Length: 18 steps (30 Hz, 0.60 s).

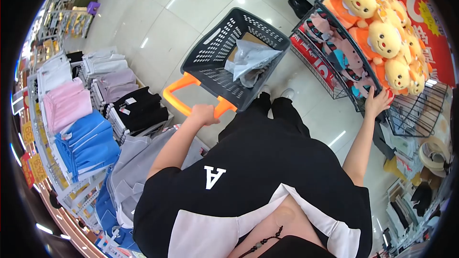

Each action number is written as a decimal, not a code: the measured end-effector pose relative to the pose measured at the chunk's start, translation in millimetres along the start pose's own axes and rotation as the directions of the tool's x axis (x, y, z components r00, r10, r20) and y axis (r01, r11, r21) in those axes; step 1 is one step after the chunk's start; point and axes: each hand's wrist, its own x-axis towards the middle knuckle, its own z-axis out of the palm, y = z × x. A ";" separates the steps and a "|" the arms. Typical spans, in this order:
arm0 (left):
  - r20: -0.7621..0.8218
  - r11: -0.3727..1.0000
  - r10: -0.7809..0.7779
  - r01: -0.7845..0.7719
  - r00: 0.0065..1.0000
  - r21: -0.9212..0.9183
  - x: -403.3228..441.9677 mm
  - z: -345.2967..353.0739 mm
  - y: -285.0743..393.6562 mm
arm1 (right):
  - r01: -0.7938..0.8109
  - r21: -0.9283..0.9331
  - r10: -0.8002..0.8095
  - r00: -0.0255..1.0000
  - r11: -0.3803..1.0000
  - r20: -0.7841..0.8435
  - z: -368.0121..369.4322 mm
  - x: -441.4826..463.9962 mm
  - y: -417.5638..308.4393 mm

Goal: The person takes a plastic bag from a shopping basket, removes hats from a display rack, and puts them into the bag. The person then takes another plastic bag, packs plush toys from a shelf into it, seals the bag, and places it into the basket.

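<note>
My left hand [204, 114] is closed around the orange handle [180, 82] of a dark grey shopping basket [210, 50] with slotted walls. Inside the basket lie a crumpled, translucent plastic bag [253, 57] and a flat brown piece [243, 43], partly covered by the bag. On the other side, my right hand [377, 102] reaches to the lower corner of a black wire display bin, fingers apart. Its fingertips touch the bin's edge beside yellow plush toys [384, 38] in orange outfits; whether they press on a toy is unclear.
Folded clothes, including pink [67, 105], blue [88, 141] and black [136, 110] stacks, fill a rack on the left. More plush toys [348, 52] sit in the bin's lower tier. An open wire basket [416, 114] juts out at right. Pale tiled floor [167, 28] runs ahead.
</note>
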 end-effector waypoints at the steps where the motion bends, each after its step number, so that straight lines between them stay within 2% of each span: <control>1: 0.005 1.000 -0.010 0.010 1.000 -0.019 5.9 -4.0 -4.4 | 0.013 -0.006 -0.014 1.000 1.000 -0.016 2.6 0.7 -0.4; 3: 0.139 0.988 0.086 -0.102 0.987 0.117 14.9 -10.7 -8.2 | 0.025 -0.017 -0.025 0.999 1.000 -0.025 4.7 -1.6 0.5; 4: 0.140 0.989 0.084 -0.099 0.987 0.106 23.7 -15.6 -8.3 | 0.031 -0.040 -0.032 0.999 0.999 -0.031 4.2 -2.0 -0.7; 6: 0.262 0.950 0.191 -0.245 0.946 0.192 49.7 -30.0 -4.6 | 0.023 -0.071 -0.025 0.999 0.997 -0.033 2.5 -2.7 -5.0; 8: 0.007 0.934 0.315 -0.311 0.949 0.174 88.9 -49.7 7.3 | 0.059 -0.073 -0.070 0.985 0.996 -0.156 7.4 -4.5 -8.8; 10: -0.179 0.971 0.239 -0.234 0.954 0.046 150.4 -63.6 13.8 | 0.051 -0.070 -0.066 0.971 0.996 -0.231 8.9 -5.4 -18.2; 12: -0.316 0.981 0.191 -0.177 0.929 0.072 238.2 -53.0 4.3 | 0.040 -0.060 -0.058 0.942 0.997 -0.329 21.5 -5.3 -16.5; 13: -0.380 0.990 0.136 -0.141 0.915 0.015 295.2 -31.0 -5.2 | 0.039 -0.041 -0.051 0.925 0.998 -0.375 24.2 -4.0 -21.0; 14: -0.368 0.994 0.090 -0.107 0.925 -0.026 329.0 -23.4 -7.5 | 0.044 -0.030 -0.052 0.908 0.999 -0.416 24.2 -3.8 -26.4; 16: -0.240 0.999 0.012 -0.023 0.971 -0.043 375.0 -15.3 -4.4 | 0.070 -0.002 -0.061 0.850 0.998 -0.523 30.5 -2.8 -37.4; 18: -0.259 0.997 -0.012 -0.007 0.966 -0.072 426.2 10.1 -3.9 | 0.119 -0.050 -0.125 0.804 0.992 -0.581 38.3 1.0 -35.2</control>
